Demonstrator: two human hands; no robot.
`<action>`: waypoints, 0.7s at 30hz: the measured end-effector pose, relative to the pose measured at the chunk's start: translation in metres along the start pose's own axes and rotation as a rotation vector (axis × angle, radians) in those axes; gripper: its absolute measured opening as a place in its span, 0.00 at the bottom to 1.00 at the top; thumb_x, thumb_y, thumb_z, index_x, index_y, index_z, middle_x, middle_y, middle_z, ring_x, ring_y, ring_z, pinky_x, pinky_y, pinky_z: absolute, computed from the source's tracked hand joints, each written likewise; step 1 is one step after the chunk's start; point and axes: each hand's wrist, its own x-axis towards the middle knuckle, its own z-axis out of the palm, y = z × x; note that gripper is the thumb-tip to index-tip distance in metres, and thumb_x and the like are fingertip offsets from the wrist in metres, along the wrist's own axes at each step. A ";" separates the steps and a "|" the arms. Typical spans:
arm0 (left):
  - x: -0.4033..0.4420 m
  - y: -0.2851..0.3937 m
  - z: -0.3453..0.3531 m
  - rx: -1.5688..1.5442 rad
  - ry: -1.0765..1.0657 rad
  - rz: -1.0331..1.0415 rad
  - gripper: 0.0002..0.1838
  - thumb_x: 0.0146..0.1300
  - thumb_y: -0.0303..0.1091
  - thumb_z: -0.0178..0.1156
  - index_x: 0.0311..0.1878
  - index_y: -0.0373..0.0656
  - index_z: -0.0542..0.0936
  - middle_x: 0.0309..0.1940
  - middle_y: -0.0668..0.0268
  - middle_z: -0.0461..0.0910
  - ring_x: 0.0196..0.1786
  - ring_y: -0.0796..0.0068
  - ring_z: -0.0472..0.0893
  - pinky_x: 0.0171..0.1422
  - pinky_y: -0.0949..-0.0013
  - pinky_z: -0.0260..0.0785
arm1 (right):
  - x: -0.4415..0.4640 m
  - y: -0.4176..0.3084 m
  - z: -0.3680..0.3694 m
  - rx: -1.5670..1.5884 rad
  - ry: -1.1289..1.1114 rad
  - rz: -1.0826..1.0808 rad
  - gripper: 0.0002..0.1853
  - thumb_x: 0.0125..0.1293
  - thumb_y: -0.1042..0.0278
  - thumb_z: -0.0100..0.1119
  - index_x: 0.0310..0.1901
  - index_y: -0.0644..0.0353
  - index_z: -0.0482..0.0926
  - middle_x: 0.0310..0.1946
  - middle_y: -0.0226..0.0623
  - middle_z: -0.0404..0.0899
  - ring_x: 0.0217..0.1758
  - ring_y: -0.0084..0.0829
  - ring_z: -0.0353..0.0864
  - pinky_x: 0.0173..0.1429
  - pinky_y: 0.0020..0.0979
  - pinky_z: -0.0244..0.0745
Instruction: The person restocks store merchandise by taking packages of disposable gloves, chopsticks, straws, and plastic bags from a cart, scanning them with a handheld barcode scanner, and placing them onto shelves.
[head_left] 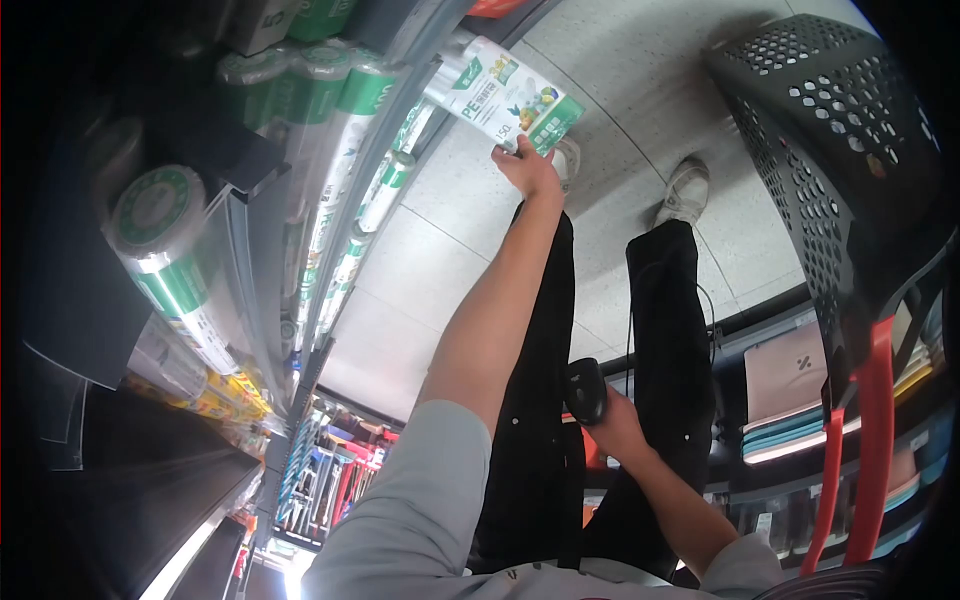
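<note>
At the top centre, my left hand [528,168] grips the lower edge of a white and green packet [515,95] printed "PE" and "150". The packet's upper left end is beside the shelf edge. Lower down, in front of my legs, my right hand [618,430] is wrapped round a black handheld device [586,392], which looks like a scanner. Green and white wrapped rolls [160,215] stand on the shelf to the left, and more rolls [365,90] line the shelf behind it.
A black perforated basket [800,110] with red handles [872,440] is at the right. Beneath it, a low shelf holds a pink item [785,372] and stacked coloured goods. My shoes [686,190] are on the tiled floor [440,235]. Hanging goods [330,470] show at the lower left.
</note>
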 end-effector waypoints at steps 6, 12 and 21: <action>0.008 -0.014 -0.033 0.374 -0.127 0.162 0.26 0.76 0.30 0.51 0.70 0.34 0.53 0.65 0.49 0.62 0.60 0.57 0.75 0.54 0.55 0.83 | 0.003 0.010 0.003 -0.004 -0.009 -0.002 0.22 0.59 0.65 0.68 0.55 0.58 0.76 0.44 0.50 0.84 0.51 0.55 0.82 0.52 0.46 0.78; 0.007 0.011 -0.015 0.143 -0.159 0.157 0.25 0.76 0.30 0.51 0.69 0.35 0.54 0.65 0.49 0.60 0.60 0.57 0.75 0.57 0.55 0.81 | 0.002 0.005 -0.002 0.016 -0.005 -0.001 0.23 0.59 0.65 0.69 0.56 0.57 0.75 0.43 0.48 0.84 0.50 0.53 0.83 0.52 0.46 0.78; -0.015 0.053 -0.030 0.016 -0.120 0.240 0.21 0.78 0.33 0.49 0.68 0.36 0.58 0.66 0.52 0.63 0.62 0.58 0.75 0.60 0.47 0.81 | 0.003 0.009 0.000 -0.001 0.003 0.004 0.23 0.58 0.65 0.69 0.54 0.55 0.75 0.42 0.46 0.85 0.48 0.52 0.84 0.51 0.46 0.79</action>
